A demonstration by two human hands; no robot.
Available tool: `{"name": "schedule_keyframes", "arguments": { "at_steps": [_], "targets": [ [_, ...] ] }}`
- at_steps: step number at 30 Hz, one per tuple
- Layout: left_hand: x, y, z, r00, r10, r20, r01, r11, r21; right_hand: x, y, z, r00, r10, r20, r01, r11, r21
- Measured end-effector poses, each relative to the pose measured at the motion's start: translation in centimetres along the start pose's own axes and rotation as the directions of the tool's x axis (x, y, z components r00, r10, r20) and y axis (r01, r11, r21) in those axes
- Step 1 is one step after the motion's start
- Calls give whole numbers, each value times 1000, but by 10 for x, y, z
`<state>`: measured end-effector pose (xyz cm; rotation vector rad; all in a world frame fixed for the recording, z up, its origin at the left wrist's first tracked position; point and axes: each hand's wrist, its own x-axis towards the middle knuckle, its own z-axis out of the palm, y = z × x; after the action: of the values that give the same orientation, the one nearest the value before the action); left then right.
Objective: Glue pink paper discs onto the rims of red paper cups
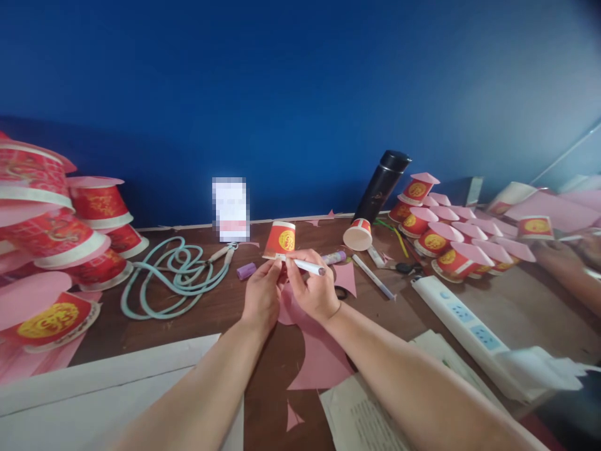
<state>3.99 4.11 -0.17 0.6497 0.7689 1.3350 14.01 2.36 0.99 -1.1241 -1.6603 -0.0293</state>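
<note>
A red paper cup (280, 239) with a gold emblem is upside down in front of me, its wide rim at the bottom. My left hand (263, 292) is closed on that rim, fingertips partly hidden. In my right hand (312, 289) is a white marker pen (308, 267), pinched between thumb and fingers, with its tip end close to the cup's rim. Pink paper (319, 360) with curved cut edges lies on the table under my hands. A purple cap (246, 270) rests left of the cup.
Stacked red cups with pink discs (101, 203) stand left; several cups with pink cones (457, 257) stand right. Around lie a blue cord (173, 300), black bottle (381, 185), tipped cup (357, 237), another pen (373, 275) and power strip (464, 319). Another person's hand (563, 260) is far right.
</note>
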Motion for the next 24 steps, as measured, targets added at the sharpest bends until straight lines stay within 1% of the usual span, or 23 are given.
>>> {"name": "schedule_keyframes", "arguments": {
  "at_steps": [7,14,21,24],
  "targets": [
    [-1,1,0,1000,-12,-2,12,1000,-2,0,0,0,1000,10,14,-10,1000,8],
    [-1,2,0,1000,-16,-8,16,1000,0,0,0,0,1000,-6,9,6,1000,2],
    [0,0,-1,1000,-8,2,8,1000,-2,0,-1,1,1000,9,10,-9,1000,-16],
    [1,-1,-2,1000,-7,-19,7,1000,-5,1,-1,0,1000,29,7,-29,999,-16]
  ]
}}
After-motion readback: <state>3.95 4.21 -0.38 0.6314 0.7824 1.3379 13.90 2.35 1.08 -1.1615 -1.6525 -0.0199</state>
